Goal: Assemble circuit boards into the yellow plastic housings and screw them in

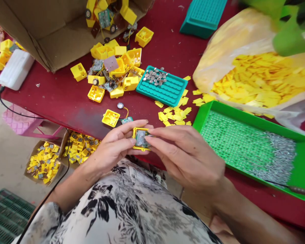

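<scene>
- Yellow square plastic casing (pixel 135 139), holding a green circuit board (pixel 141 137), sits between my hands, above the dark red table cover (pixel 66 101).
- My left hand (pixel 114 147) is curled, its fingers and thumb pinching the casing's left side.
- My right hand (pixel 185 157) is half closed, its fingertips pressing the right side.
- A light, even pinch from both sides keeps the casing steady.

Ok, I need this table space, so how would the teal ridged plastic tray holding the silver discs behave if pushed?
The teal ridged plastic tray looks thin and light, so it would probably slide easily on the dark red table covering. The silver discs lie loosely piled, so they'd likely shift or spill if it tipped.
</scene>
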Motion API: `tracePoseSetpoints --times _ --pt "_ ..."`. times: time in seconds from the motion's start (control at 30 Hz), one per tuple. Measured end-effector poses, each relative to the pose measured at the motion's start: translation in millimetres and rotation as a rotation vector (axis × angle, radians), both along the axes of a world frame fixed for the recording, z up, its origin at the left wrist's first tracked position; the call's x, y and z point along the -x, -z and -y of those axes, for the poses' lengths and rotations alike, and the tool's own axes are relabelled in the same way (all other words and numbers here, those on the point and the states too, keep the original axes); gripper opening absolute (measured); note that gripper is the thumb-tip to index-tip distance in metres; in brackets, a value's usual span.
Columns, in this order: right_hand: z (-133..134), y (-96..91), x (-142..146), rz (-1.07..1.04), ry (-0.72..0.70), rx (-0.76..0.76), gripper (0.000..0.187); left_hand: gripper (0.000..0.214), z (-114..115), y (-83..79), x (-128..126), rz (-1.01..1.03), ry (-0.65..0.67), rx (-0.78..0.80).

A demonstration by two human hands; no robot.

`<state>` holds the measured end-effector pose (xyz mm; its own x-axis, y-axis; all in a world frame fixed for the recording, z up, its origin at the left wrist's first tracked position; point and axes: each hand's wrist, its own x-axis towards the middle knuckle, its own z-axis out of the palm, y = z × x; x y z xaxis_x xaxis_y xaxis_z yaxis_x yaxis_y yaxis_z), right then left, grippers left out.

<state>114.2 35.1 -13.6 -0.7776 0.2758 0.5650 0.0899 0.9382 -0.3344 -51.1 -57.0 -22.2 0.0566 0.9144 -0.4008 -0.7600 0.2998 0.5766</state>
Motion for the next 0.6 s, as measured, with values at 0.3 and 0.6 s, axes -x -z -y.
tracePoseSetpoints --times 0.3,0.6 --pt "-3 -0.2 0 -0.022 -0.035 0.038 0.037 0.029 1 -2.1 -4 -0.139 0.023 0.031" --pt "9 6.7 -6 -0.008 0.001 -0.009 0.028 0.022 2 -4.4 -13 -0.272 0.022 0.135"
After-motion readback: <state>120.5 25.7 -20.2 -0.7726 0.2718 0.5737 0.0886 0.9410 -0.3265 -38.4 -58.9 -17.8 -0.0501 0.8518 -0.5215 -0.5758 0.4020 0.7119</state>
